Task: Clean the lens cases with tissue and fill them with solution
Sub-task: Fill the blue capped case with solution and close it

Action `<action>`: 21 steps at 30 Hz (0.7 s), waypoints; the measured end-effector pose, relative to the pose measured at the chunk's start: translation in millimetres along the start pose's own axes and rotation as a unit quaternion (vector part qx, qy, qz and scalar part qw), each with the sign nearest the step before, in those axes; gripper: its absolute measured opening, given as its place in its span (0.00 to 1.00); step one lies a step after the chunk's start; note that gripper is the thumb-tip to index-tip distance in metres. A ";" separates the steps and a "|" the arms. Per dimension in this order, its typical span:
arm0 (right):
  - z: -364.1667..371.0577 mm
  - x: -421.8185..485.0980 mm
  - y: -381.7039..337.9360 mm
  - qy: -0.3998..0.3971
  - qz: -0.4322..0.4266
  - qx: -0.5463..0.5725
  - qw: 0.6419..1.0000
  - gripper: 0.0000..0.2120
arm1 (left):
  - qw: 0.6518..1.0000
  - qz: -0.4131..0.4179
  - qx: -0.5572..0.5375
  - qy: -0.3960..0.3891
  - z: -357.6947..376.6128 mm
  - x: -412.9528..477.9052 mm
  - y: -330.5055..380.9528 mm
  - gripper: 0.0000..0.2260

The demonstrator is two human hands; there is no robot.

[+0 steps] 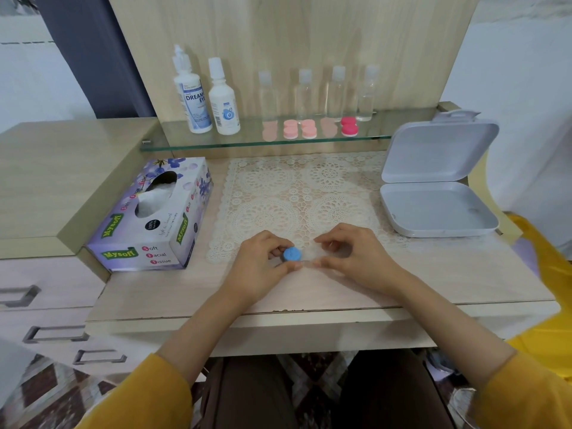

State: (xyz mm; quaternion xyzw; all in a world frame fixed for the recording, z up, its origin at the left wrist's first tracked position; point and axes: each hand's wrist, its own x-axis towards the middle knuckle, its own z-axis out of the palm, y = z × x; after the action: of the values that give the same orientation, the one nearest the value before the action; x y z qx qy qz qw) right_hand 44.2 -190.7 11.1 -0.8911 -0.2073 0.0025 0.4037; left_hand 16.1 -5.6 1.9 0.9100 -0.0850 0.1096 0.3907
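The person sits at the desk (448, 274) with both hands brought together over the near edge of the lace mat (303, 193). The left hand (263, 263) pinches a small case (291, 254) by its blue cap (292, 252), fingers curled round it, probably to steady it or twist the cap off. The right hand (356, 258) curls thumb and forefinger toward something pale and blurred just beside the cap. It may be the case's other end, but I cannot tell whether it grips anything. Working low over the mat looks sensible, since a dropped cap would not roll far. The tissue box (148, 218) sits near the left hand, handy for wiping. Two solution bottles (207, 100) and some pink cases (305, 128) wait on the glass shelf (247, 140). An open grey box (433, 209) lies to the right. No tissue is in hand yet, so cleaning seems only to be starting.
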 end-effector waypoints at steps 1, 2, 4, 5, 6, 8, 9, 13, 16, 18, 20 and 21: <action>-6.1 -1.8 0.5 -0.009 0.006 -0.007 1.000 0.18 | 1.000 -0.002 -0.009 0.002 0.4 -1.1 -1.2 0.15; -12.5 -4.2 1.3 -0.019 0.012 -0.021 1.000 0.19 | 1.000 -0.003 -0.018 0.003 0.9 -2.0 -2.3 0.16; -23.7 -9.3 2.8 -0.041 0.026 -0.056 0.997 0.21 | 0.999 -0.003 -0.034 0.004 1.2 -3.4 -4.8 0.18; -27.6 -12.0 3.7 -0.051 0.029 -0.069 0.996 0.22 | 0.999 -0.002 -0.039 0.005 1.1 -4.0 -5.8 0.19; -29.8 -14.6 4.5 -0.057 0.027 -0.078 0.995 0.21 | 0.999 -0.001 -0.042 0.006 1.0 -4.1 -6.5 0.20; -29.6 -18.5 5.5 -0.057 0.010 -0.086 0.995 0.17 | 0.999 0.000 -0.046 0.008 1.0 -4.3 -6.9 0.19; -28.0 -19.6 5.7 -0.056 0.001 -0.092 0.994 0.14 | 0.999 0.000 -0.048 0.009 1.2 -4.2 -7.0 0.19; -20.0 -18.9 3.4 -0.065 -0.032 -0.143 0.987 0.08 | 0.998 0.007 -0.058 0.006 0.9 -5.0 -8.4 0.17; -18.8 -17.9 -1.6 -0.063 -0.043 -0.138 0.987 0.05 | 0.998 0.020 -0.054 0.004 0.7 -5.3 -10.0 0.15; -20.8 -17.1 -6.0 -0.052 -0.048 -0.118 0.991 0.05 | 0.998 0.024 -0.052 0.001 1.1 -5.3 -10.5 0.14; -22.0 -14.3 -10.3 -0.044 -0.056 -0.104 0.992 0.08 | 0.998 0.025 -0.051 0.000 0.9 -5.5 -10.9 0.14; -21.3 -12.0 -11.7 -0.040 -0.062 -0.107 0.991 0.11 | 0.998 0.026 -0.049 -0.001 0.7 -5.4 -11.1 0.14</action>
State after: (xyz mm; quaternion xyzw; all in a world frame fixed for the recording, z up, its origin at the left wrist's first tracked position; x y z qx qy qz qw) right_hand 32.7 -203.5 32.0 -0.9139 -0.2771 -0.0096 0.2965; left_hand 13.6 1.8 -7.7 0.8873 -0.1142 0.1139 0.4320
